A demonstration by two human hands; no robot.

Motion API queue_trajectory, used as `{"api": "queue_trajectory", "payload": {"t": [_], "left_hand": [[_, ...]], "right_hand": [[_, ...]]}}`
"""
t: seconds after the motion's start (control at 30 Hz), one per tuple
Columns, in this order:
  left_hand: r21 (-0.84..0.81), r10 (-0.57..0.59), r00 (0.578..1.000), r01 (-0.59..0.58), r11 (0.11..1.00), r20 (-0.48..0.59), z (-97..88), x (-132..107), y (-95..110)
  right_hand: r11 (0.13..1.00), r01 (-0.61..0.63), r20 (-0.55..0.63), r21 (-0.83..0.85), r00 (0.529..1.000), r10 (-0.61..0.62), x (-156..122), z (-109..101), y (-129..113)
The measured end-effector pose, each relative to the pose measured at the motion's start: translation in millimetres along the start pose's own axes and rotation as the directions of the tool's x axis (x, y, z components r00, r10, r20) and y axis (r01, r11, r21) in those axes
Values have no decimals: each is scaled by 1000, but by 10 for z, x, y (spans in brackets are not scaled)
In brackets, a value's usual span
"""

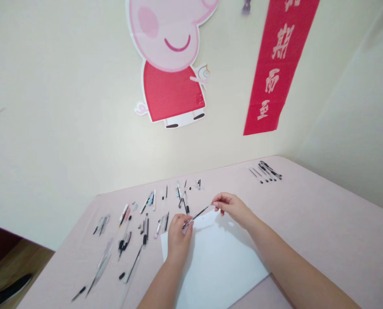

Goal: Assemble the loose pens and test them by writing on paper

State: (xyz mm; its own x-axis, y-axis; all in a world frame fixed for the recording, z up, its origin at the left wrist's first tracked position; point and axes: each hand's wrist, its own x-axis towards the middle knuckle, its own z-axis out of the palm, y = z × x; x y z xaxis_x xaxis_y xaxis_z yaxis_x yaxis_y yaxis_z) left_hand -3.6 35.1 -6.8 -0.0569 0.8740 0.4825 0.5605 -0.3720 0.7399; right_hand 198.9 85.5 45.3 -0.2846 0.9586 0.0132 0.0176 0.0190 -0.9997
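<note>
My left hand (pixel 178 236) is closed in a pinch on the near end of a thin black pen refill (pixel 198 213). The fingers of my right hand (pixel 232 206) pinch its far end. Both hands hover over the far edge of a white sheet of paper (pixel 217 266) on a pale pink table (pixel 323 223). Several pens and pen parts (pixel 136 227) lie scattered to the left of my left hand, some clear, some black.
A second small group of black pens (pixel 267 171) lies at the table's far right. The table meets a cream wall with a pink cartoon pig sticker (pixel 172 60) and a red banner (pixel 275 68). Wooden floor (pixel 14 266) shows at lower left.
</note>
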Motion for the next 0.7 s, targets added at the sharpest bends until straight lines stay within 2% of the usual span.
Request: {"api": "queue_trajectory", "payload": {"t": [0.17,0.7], "left_hand": [[12,-1,1000,1,1000,2,-6,3,10],[2,-12,1000,12,1000,16,-5,-5,6]], "right_hand": [[1000,24,-38,16,999,-23,11,-7,20],[998,18,-36,-53,999,-20,2,50,41]]}}
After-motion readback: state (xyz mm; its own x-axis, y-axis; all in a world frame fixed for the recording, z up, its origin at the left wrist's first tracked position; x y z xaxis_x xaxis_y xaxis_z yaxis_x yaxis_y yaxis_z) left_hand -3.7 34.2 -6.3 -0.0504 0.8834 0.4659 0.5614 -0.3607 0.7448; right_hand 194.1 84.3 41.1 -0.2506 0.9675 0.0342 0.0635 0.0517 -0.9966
